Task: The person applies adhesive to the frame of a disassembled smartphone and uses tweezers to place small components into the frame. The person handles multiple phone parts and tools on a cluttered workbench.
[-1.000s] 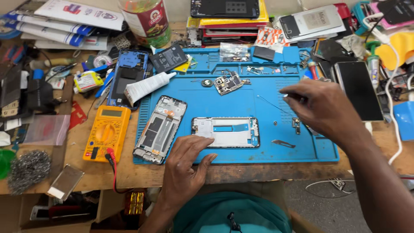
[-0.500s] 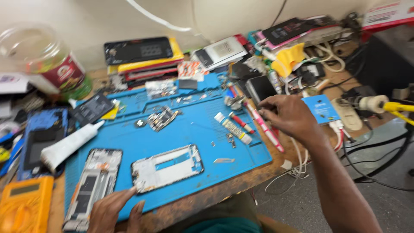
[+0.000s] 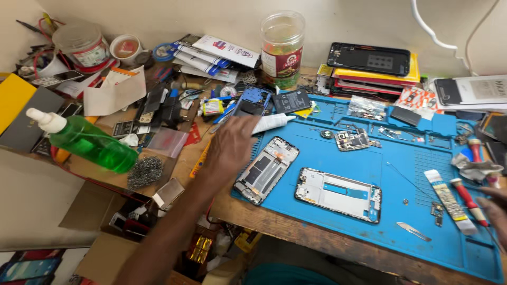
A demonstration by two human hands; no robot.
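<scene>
Reaching out over the mat's [image 3: 338,158] left edge, the left hand [image 3: 229,148] hovered palm down, fingers loosely spread, gripping nothing. A white tube [image 3: 272,122] lay just at its two o'clock and an opened phone [image 3: 266,170] at its four o'clock, face down, probably so its insides stayed reachable. The bare frame [image 3: 339,194] rested beside it. At the surface's three o'clock edge, the right hand [image 3: 495,211] barely showed near a red screwdriver [image 3: 467,195]; its grip could not be told.

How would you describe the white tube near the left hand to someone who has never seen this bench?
Find the blue mat; at its upper left corner lies the white tube, just beyond the left hand. Unlike the flat phone parts around it, it is round, plain white and narrows to a nozzle.
</scene>
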